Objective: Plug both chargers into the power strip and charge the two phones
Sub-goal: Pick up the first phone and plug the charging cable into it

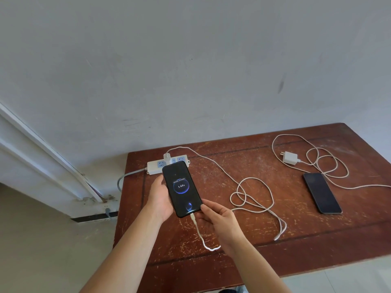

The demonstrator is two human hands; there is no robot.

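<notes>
Black lit phone (pixel 182 189) cradled in left hand (pixel 159 199) grip, right hand (pixel 220 220) fingertips pinching its lower corner, cable (pixel 197 229) plugged in

Single head-worn wide view, angled forward and down from my standing height, close over my hands, table (pixel 275 240) and wall (pixel 190 60) beyond.

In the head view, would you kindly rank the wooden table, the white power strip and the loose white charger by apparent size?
1. Scratched reddish-brown wooden table
2. Long white power strip, partly hidden by the held phone
3. Loose white charger block
</notes>
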